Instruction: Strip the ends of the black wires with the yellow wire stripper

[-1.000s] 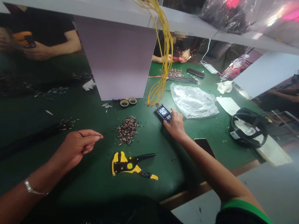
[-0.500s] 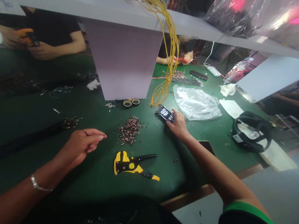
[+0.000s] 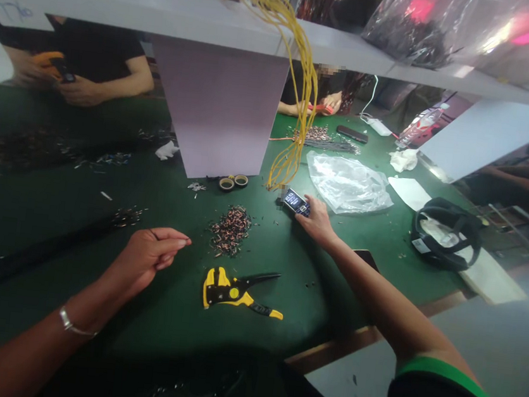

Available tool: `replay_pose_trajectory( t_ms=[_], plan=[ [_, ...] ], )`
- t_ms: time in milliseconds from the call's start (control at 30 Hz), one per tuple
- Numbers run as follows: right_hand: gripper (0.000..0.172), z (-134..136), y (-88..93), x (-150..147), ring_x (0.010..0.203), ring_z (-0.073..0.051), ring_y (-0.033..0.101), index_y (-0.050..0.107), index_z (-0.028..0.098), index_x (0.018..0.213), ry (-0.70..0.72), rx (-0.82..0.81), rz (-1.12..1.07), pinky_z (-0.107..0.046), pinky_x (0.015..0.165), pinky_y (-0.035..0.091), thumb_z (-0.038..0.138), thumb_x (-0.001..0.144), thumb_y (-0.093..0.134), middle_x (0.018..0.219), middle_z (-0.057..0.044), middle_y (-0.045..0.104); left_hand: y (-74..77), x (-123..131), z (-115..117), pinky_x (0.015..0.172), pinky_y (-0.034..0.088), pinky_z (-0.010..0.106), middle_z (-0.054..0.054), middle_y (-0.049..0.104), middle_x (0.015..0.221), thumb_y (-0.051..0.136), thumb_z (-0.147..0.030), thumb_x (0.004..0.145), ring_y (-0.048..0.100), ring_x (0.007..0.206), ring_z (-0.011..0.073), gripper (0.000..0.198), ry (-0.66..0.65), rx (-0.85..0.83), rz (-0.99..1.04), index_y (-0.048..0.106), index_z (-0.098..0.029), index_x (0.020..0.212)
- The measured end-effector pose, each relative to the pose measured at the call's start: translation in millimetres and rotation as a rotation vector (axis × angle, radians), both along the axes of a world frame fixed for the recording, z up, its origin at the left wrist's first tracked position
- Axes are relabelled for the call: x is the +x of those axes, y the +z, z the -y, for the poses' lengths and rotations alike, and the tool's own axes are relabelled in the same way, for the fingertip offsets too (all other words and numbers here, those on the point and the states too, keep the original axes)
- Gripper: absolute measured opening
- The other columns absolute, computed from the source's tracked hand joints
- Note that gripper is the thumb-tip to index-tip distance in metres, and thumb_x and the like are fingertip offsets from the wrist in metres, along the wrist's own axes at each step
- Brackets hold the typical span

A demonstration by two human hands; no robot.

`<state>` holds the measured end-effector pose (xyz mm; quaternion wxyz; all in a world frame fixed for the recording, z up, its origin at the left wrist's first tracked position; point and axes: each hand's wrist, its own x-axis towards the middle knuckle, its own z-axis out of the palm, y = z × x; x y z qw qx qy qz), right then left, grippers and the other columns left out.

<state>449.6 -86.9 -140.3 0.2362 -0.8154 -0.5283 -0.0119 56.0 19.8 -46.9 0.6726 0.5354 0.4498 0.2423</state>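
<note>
The left hand (image 3: 147, 258) hovers half-curled over the green work mat (image 3: 159, 320), holding nothing visible, beside a yellow-and-black wire stripper (image 3: 229, 291) and a heap of short copper-tipped wire pieces (image 3: 230, 229). The right hand (image 3: 316, 222) grips a small black mobile phone (image 3: 295, 202) (its screen lit), near a hanging bundle of yellow wires (image 3: 297, 119).
</note>
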Motion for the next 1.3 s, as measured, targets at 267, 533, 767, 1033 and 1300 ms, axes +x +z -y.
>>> replay_pose_trajectory(
  t_ms=[267,533,767,1033,1300],
  plan=[
    [0.062,10.0,20.7,-15.9,0.117,-0.04,0.048,0.046,0.004,0.133,-0.012,-0.017,0.043,-0.055,0.099,0.038,0.036,0.081,0.056,0.128,-0.024,0.054,-0.3,1.2,2.0,0.04,0.016,0.02,-0.004,0.043,0.041,0.076,-0.023,0.058,0.029,0.038,0.0031,0.016,0.0,-0.006,0.004,0.072,-0.01,0.068],
    [0.067,85.1,61.5,-138.9,0.119,-0.033,0.05,0.041,0.019,0.14,0.586,-0.064,-0.115,-0.051,0.099,0.045,0.046,0.083,0.064,0.128,-0.016,0.053,-6.2,-0.1,5.0,0.041,0.013,0.024,0.0,0.052,0.05,0.073,-0.018,0.061,0.032,0.037,0.0024,0.008,0.012,-0.024,0.022,0.069,-0.012,0.065],
    [0.061,98.6,43.7,-184.9,0.114,-0.035,0.048,0.047,0.014,0.135,0.69,-0.155,-0.034,-0.055,0.097,0.043,0.031,0.08,0.067,0.126,-0.019,0.052,-4.4,-2.2,8.5,0.042,0.012,0.026,0.001,0.052,0.053,0.07,-0.016,0.065,0.034,0.039,0.0028,0.004,0.011,-0.014,0.05,0.069,-0.012,0.064],
    [0.035,83.6,43.4,-172.1,0.095,-0.027,0.057,0.059,0.018,0.108,0.603,-0.039,-0.463,-0.043,0.083,0.049,0.026,0.075,0.063,0.105,-0.011,0.06,2.7,-2.2,10.3,0.043,0.013,0.026,0.002,0.054,0.054,0.068,-0.013,0.066,0.034,0.041,0.0032,0.004,0.037,-0.018,0.048,0.068,-0.013,0.062],
    [0.04,65.1,46.4,-177.4,0.093,-0.025,0.063,0.063,0.02,0.105,0.353,0.037,-1.302,-0.033,0.083,0.05,0.044,0.074,0.069,0.098,-0.006,0.069,11.9,-3.2,12.4,0.045,0.013,0.028,0.001,0.052,0.052,0.067,-0.013,0.067,0.031,0.041,0.0034,0.006,0.047,0.006,0.026,0.067,-0.013,0.061]
  ],
)
